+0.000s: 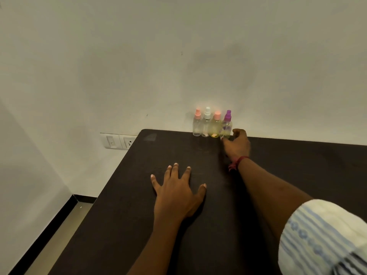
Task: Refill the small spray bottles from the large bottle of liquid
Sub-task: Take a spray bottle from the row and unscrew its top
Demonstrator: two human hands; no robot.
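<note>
Several small clear spray bottles stand in a row against the wall at the far edge of the dark table [139, 195]: one with a pink cap [197, 124], one with a white cap [206, 124], one with a wide pink cap [216, 125], and one with a purple cap [227, 125]. My right hand [236, 144] reaches to the base of the purple-capped bottle, fingers curled beside it; whether it grips the bottle is unclear. My left hand [176, 191] lies flat on the table, fingers spread. No large bottle is in view.
A white wall rises right behind the bottles. A switch and socket plate [119, 141] sits on the wall left of the table's far corner. The table's left edge drops to the floor [59, 235].
</note>
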